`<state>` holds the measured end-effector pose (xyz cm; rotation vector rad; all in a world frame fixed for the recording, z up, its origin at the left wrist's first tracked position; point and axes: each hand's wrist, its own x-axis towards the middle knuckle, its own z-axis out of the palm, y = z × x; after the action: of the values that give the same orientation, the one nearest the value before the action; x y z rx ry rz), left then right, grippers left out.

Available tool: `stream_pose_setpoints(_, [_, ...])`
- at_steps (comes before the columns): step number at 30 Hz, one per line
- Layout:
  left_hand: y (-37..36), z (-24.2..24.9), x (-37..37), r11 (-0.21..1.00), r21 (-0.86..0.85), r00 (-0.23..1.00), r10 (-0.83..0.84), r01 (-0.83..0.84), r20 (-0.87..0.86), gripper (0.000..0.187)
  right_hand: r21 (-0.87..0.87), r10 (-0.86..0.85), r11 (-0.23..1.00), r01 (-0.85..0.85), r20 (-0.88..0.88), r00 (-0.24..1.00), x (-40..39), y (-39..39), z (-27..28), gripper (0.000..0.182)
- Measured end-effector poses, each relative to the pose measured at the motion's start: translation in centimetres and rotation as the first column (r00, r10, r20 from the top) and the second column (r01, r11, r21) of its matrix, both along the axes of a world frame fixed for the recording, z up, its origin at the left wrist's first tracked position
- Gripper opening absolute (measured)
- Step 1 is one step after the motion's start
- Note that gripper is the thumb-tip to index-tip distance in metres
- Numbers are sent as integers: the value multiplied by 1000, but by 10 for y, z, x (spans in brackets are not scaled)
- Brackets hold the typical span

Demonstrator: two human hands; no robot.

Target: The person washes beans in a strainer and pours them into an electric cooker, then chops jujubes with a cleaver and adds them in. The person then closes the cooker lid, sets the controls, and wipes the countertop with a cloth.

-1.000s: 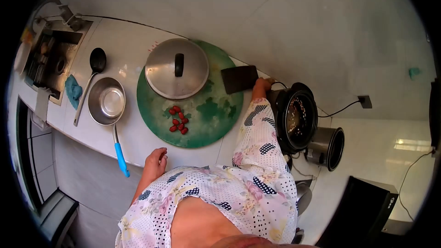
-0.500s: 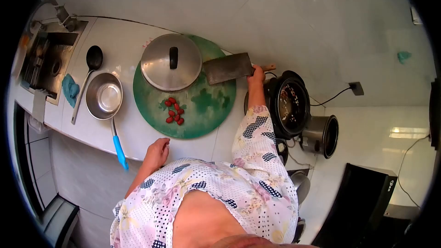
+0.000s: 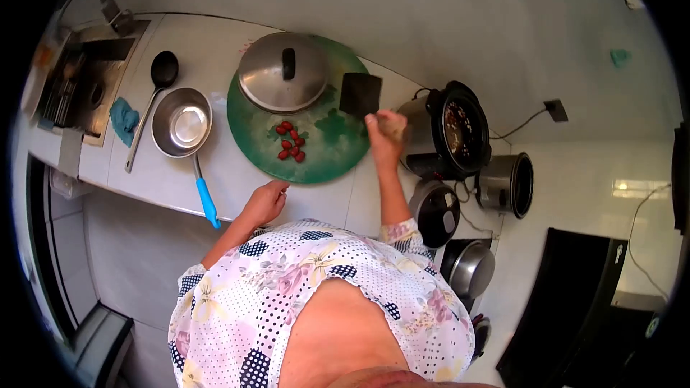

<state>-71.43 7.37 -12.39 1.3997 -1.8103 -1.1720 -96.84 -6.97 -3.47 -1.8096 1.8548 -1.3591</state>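
My right hand [image 3: 387,134] is wrapped round the handle of a cleaver, whose dark, broad blade [image 3: 361,95] is over the right side of a round green cutting board [image 3: 327,154]. Several red dates [image 3: 291,142] lie in a small group on the board. Behind them a steel lid [image 3: 282,75] with a black handle rests on the board. My left hand [image 3: 266,202] is at the counter's front edge, just below the board, with its fingers curled together; whether it holds anything is hidden.
Left of the board are a steel pan [image 3: 182,123] with a blue handle, a black ladle [image 3: 164,70], a blue cloth [image 3: 124,121] and a sink [image 3: 97,93]. On the right stand an open cooker [image 3: 460,129], a steel pot [image 3: 505,185] and a closed dark cooker [image 3: 435,212].
My right hand has drawn the cleaver back towards me, and its blade has turned. The dates and lid keep their places on the board. The whole view has shifted slightly.
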Motion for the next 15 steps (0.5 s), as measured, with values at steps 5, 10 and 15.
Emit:
stream_pose_setpoints(5, [-14, -14, -12, 946, 306, 947, -4, 107, -321, 34, 27, 110, 993, -115, 130, 985, 22, 74, -27, 32])
stream_pose_setpoints(10, [-37, 20, -35, 795, 542, 787, 142, 270, -600, 48, -58, 162, 985, -162, -12, 987, 46, 108, -59, 48])
stream_pose_setpoints(15, [-44, 28, -54, 664, 692, 776, 265, 284, -573, 62, 90, 226, 970, -227, 16, 974, 40, 126, -91, 47])
